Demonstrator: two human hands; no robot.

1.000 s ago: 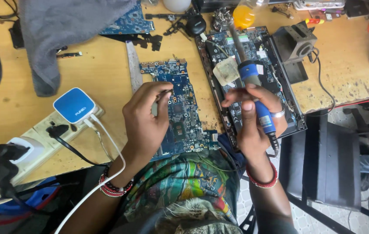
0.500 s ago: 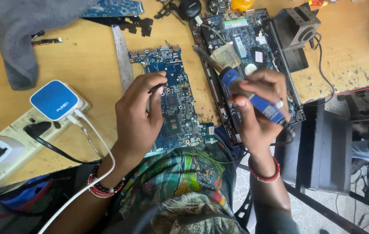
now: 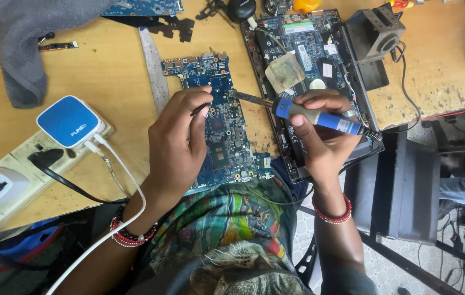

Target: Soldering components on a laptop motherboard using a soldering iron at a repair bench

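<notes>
Motherboard (image 3: 222,123), blue, frame centre on wooden bench (image 3: 107,71), lower edge overhanging bench edge. Left hand (image 3: 180,145) pinching thin probe (image 3: 199,109) over it. Right hand (image 3: 322,134) clasping blue soldering iron (image 3: 320,116), tip on board's right edge. Open laptop chassis (image 3: 320,49) just right; bare wood upper left.

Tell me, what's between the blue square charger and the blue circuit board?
In the head view, the left hand lies between blue square charger and blue circuit board, on bare wooden table.

hands: both bare, forearms unsleeved | left hand (image 3: 175,145): red-and-black beaded bracelets at wrist | right hand (image 3: 322,139): red beaded bracelet, finger ring | torso: multicoloured patterned shirt
</notes>
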